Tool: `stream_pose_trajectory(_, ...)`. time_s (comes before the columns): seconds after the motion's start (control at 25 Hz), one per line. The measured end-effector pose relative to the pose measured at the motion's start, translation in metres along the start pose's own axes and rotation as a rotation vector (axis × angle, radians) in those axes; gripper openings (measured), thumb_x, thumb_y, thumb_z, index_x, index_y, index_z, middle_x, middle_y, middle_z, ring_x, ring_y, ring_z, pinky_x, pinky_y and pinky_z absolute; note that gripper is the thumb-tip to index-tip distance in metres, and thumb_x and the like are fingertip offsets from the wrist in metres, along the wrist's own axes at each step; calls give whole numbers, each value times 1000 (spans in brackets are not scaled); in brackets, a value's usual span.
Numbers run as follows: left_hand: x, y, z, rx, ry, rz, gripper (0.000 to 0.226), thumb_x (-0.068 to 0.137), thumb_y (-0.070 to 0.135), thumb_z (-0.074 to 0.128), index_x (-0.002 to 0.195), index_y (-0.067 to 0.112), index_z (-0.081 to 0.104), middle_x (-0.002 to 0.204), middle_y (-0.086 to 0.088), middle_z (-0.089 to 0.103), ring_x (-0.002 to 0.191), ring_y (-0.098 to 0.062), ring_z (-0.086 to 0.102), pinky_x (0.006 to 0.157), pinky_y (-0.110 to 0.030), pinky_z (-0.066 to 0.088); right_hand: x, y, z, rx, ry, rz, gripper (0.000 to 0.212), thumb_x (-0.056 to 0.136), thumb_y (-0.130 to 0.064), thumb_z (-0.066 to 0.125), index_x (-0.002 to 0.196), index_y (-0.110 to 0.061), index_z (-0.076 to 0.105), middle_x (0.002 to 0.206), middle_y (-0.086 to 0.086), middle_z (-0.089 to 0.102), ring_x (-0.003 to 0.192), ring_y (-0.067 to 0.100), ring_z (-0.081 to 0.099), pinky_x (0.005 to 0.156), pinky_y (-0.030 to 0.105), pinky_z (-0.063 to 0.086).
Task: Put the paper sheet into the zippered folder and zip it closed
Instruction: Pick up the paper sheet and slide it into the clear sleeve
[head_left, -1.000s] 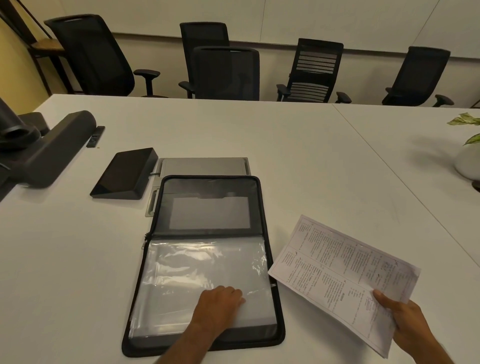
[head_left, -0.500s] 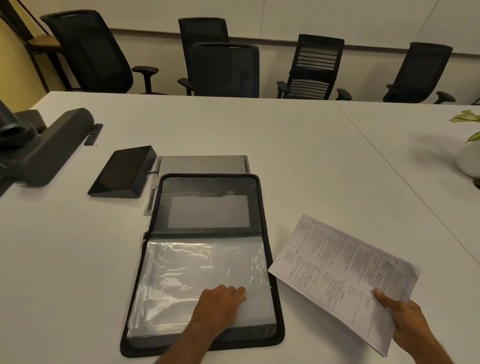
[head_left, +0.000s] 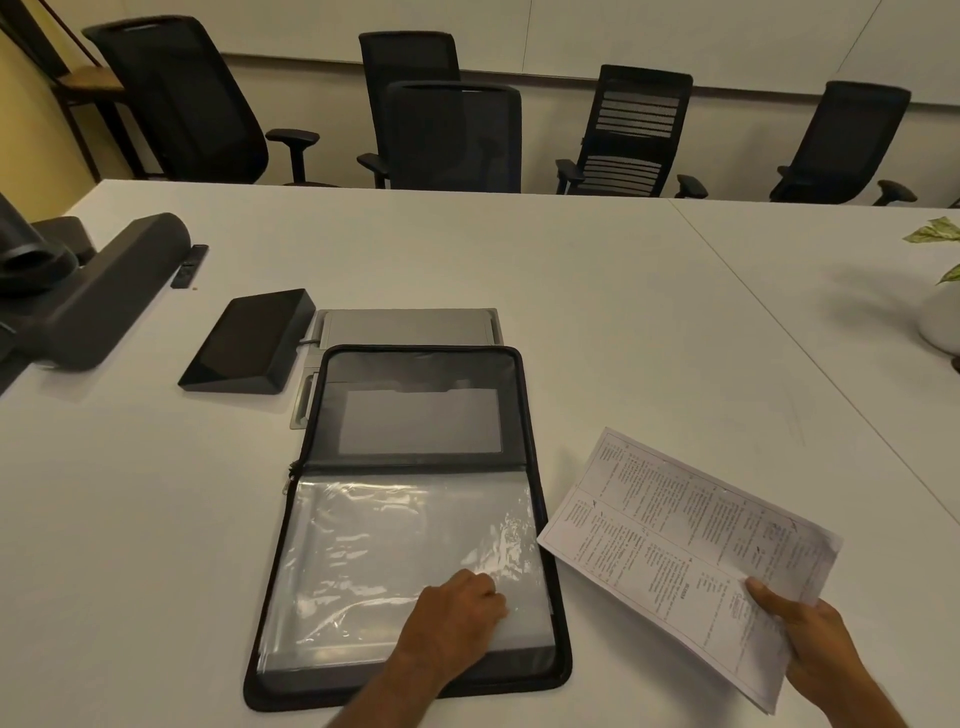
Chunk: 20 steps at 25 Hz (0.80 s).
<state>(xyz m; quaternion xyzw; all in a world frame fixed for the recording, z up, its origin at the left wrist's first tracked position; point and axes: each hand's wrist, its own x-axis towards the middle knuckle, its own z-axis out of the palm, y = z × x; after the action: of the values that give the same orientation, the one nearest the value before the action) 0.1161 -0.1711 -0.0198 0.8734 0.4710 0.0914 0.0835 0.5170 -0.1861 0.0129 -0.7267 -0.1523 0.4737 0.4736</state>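
- Head view: our left hand (head_left: 457, 605) rests curled on the open zippered folder (head_left: 415, 519), gripping nothing we can see.
- Our right hand (head_left: 810, 639) pinches the paper sheet (head_left: 685, 545); inserting and zipping remain.

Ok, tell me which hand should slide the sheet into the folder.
Right. The right hand already grips the sheet beside the open folder; the left hand rests on its plastic sleeves, steadying them.
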Motion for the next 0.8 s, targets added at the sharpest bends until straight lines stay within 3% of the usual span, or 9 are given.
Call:
stream_pose_trajectory(0.12, 2, 1, -1, -71, 97, -53, 21, 55, 27, 93, 64, 25, 74, 67, 11, 68, 60, -5, 64, 44, -20, 53, 0, -1, -1, 0, 0, 3, 34, 86, -8, 65, 118, -11, 55, 103, 18, 68, 86, 42, 65, 67, 48, 56)
stream_pose_trajectory(0.32, 11, 4, -7, -198, 255, -159, 24, 60, 16, 90, 61, 19, 66, 63, 5, 64, 55, -9, 58, 45, -17, 50, 2, -5, -1, 2, -33, -8, 35, 86, -8, 64, 119, -10, 54, 103, 19, 68, 84, 40, 65, 63, 44, 57)
stream_pose_trajectory(0.56, 17, 5, -6, -172, 250, -150, 25, 58, 24, 92, 61, 20, 68, 63, 5, 65, 55, -9, 59, 45, -17, 52, 5, -5, 9, 28, -104, 19, 31, 84, -1, 64, 114, -8, 58, 101, 19, 70, 85, 41, 67, 63, 47, 60)
stream_pose_trajectory(0.8, 14, 0, -3, -84, 189, -24, 26, 58, 37, 91, 68, 24, 70, 68, 9, 67, 57, -9, 61, 49, -17, 53, 7, -12, 18, -90, -257, 119, 46, 68, 1, 72, 112, 2, 59, 99, 29, 71, 83, 46, 70, 69, 54, 59)
